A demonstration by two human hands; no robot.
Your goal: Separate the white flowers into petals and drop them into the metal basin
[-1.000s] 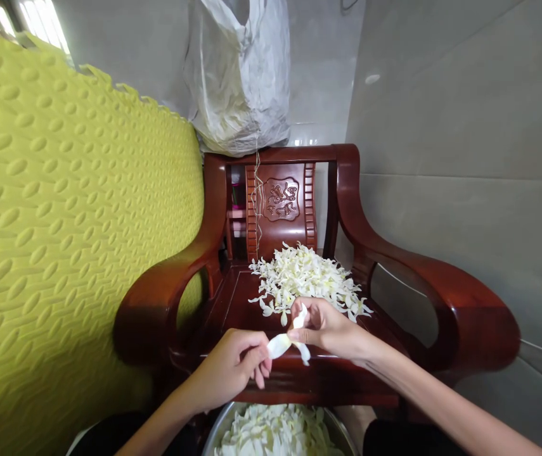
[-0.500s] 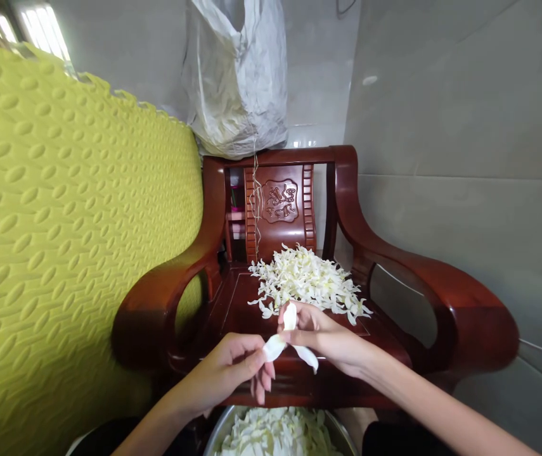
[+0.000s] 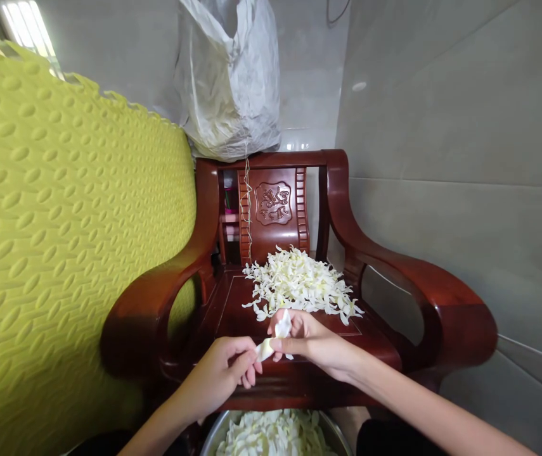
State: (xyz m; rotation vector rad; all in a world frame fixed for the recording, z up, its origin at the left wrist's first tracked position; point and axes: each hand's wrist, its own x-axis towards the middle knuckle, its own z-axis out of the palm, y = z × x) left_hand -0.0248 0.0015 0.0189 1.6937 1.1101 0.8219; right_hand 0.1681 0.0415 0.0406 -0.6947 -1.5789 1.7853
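Over the front edge of a dark red wooden armchair [image 3: 142, 316], both my hands meet on one white flower [image 3: 275, 335]. My right hand [image 3: 311, 342] pinches the flower, one petal sticking up above its fingers. My left hand [image 3: 220, 373] pinches a petal of the same flower at its left end. Behind the hands a pile of white flowers [image 3: 299, 285] lies on the chair seat. A metal bowl [image 3: 216, 434] with loose white petals in it sits below my hands at the bottom edge.
A yellow-green embossed foam mat [image 3: 61, 240] stands against the chair's left side. A grey woven sack [image 3: 227, 82] rests behind the chair back, a string hanging from it. Grey tiled wall [image 3: 465, 158] closes the right side.
The hands have drawn closer together and shifted slightly left. The long petal that hung below my right hand half a second ago no longer hangs there. The view has tilted a little.
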